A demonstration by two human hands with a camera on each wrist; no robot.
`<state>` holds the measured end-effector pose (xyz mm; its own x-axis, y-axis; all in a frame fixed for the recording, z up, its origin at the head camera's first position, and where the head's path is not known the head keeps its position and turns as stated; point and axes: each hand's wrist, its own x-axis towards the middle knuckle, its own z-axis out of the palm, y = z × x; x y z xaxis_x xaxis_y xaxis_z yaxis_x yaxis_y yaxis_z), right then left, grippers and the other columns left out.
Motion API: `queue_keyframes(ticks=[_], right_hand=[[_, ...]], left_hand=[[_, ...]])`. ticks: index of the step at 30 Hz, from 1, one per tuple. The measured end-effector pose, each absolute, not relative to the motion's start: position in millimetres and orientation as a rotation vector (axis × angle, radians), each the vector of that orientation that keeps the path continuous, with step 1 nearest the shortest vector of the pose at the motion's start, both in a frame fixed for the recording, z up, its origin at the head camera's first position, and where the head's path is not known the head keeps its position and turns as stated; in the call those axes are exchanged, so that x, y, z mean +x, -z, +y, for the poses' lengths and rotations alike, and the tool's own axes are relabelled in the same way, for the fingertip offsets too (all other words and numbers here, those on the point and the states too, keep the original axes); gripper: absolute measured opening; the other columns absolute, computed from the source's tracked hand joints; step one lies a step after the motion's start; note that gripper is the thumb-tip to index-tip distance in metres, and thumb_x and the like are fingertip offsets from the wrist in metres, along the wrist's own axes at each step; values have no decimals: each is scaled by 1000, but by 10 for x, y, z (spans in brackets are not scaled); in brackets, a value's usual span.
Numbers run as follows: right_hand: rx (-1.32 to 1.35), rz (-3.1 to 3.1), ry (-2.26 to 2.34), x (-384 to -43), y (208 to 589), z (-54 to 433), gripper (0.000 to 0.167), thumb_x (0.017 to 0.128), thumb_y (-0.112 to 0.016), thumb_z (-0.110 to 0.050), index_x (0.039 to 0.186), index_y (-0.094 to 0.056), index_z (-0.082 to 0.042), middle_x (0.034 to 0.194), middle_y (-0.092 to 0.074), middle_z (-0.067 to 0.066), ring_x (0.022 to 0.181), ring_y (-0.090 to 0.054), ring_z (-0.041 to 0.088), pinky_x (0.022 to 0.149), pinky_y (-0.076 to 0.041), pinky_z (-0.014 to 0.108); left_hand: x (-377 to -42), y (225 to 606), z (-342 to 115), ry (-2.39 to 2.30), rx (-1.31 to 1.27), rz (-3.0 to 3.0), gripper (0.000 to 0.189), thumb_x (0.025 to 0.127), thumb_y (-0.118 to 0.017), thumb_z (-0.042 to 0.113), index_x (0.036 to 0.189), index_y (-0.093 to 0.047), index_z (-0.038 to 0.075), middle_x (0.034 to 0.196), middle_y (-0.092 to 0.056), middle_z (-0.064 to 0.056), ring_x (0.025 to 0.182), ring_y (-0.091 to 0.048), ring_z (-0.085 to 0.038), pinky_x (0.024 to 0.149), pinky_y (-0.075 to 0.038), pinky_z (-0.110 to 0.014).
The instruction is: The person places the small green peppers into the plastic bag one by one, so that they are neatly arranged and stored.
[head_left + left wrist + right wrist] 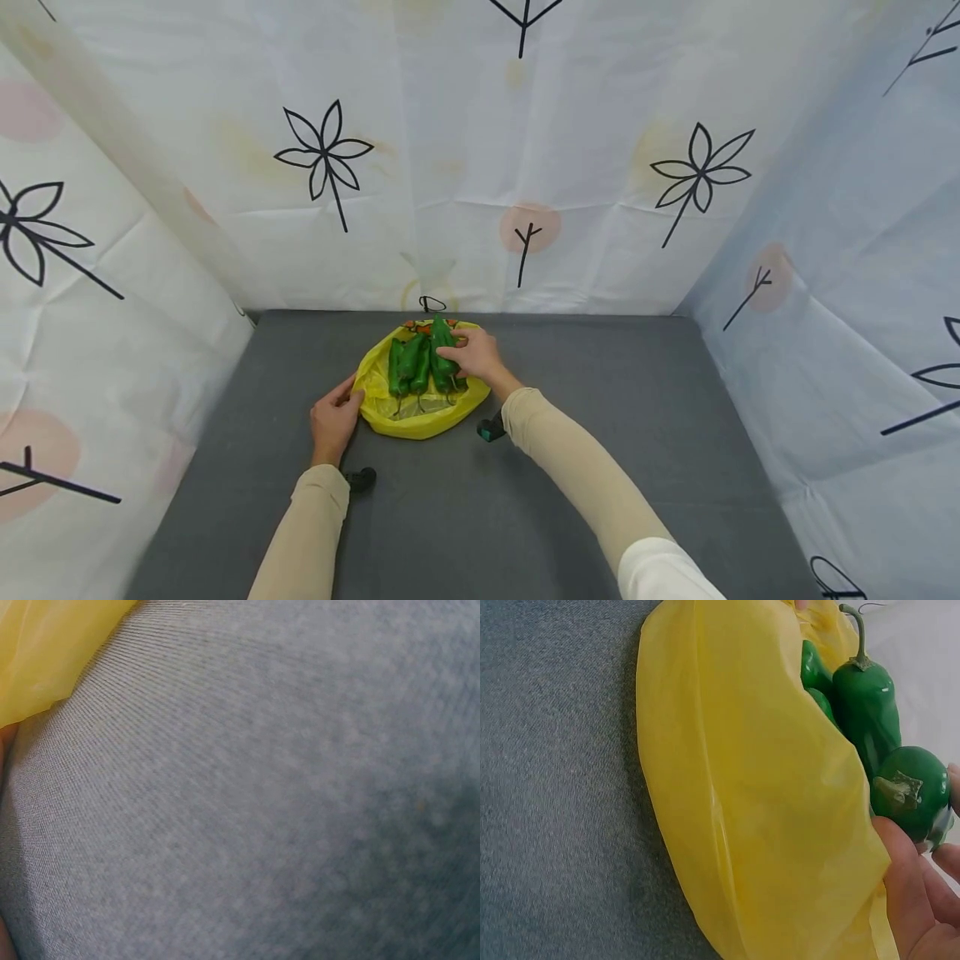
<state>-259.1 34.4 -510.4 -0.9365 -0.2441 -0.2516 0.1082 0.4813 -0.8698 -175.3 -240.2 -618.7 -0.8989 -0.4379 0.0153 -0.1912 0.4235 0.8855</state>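
Note:
A yellow plastic bag (408,429) lies with its mouth spread wide and its rim rolled back. Several long green peppers (406,360) with thin stems lie side by side in it. My left hand (333,427) pinches the bag's left rim between thumb and fingers. At the bag's right side, my right hand (478,354) grips a green pepper (441,335) above the others. The right wrist view shows that pepper (915,769) stem end toward the camera, between thumb and fingers (904,877). The left wrist view catches only a corner of the bag (52,652).
The bag rests near the back edge of a dark grey table (600,433). White cloth (450,150) printed with flowers and twigs hangs behind the table and along both sides. Dark wrist-worn devices (491,428) sit under both wrists.

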Motion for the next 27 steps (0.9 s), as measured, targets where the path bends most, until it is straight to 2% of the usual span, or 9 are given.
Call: queue_keyframes(ticks=[3,8,17,27], right_hand=[[-102,2389,1444,-2595,5113,319,60,95,-74,-32,148,-55,-11,138,-62,21,88,-74,43,71,-63,40],[-79,2415,1436,-2598,5148,285,58,94,-74,-32,146,-58,-9,133,-65,20,86,-74,43,72,-63,44],[-54,2398,1451,-2618,5237,260,60,93,-75,-33,145,-58,-8,132,-66,19,76,-75,37,71,-63,43],[-60,2410,1420,-2607,5243,262,56,95,-73,-35,142,-60,-9,132,-66,17,75,-75,31,74,-62,42]], left_hand=[[-1758,6177,-2395,1477,557,-2441,37,98,-66,35,134,-68,33,118,-77,-7,77,-59,11,71,-45,-8],[-1772,6167,-2382,1506,555,-2436,37,98,-66,36,134,-68,35,117,-77,-7,74,-60,8,69,-46,-10],[-1757,6159,-2369,1505,546,-2423,36,97,-66,32,133,-70,32,113,-78,-8,74,-60,7,68,-47,-10],[-1742,6167,-2387,1478,563,-2429,36,97,-66,31,133,-69,33,115,-78,-7,75,-59,9,68,-45,-9]])
